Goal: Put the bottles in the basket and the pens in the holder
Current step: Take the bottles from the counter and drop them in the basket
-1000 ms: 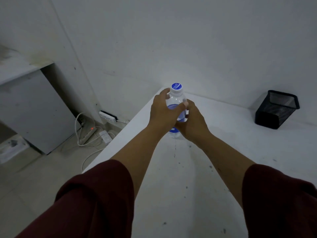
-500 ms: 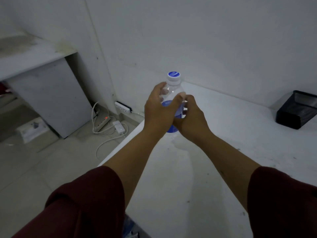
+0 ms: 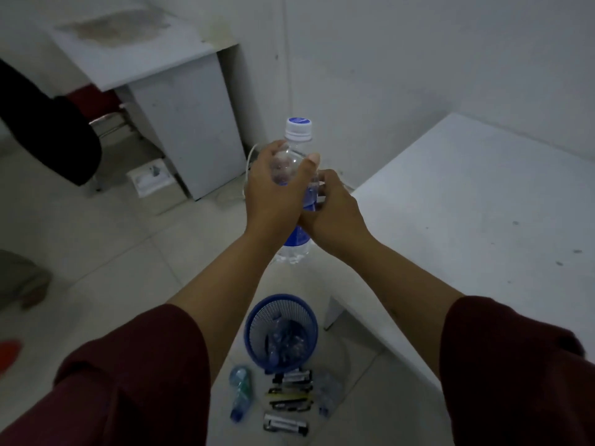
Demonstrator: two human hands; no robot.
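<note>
I hold a clear plastic bottle (image 3: 297,136) with a blue-topped white cap and blue label upright in the air, off the table's left edge. My left hand (image 3: 275,191) wraps its upper body and my right hand (image 3: 335,214) grips its middle from the right. Below on the floor stands a blue mesh basket (image 3: 257,320) with crushed bottles inside. In front of it lie several marker pens (image 3: 289,397), a bottle with a blue cap (image 3: 240,394) to their left and a clear bottle (image 3: 328,394) to their right. The pen holder is out of view.
The white table (image 3: 467,204) fills the right side, its corner near the basket. A white desk with a cabinet (image 3: 190,123) stands at the back left by the wall. A person's dark sleeve (image 3: 48,123) shows at the far left. Tiled floor lies between.
Both hands have carried the bottle off the table to the left and over the floor. The view has swung down and left, so the basket, pens and floor bottles now show and the black holder has left view.
</note>
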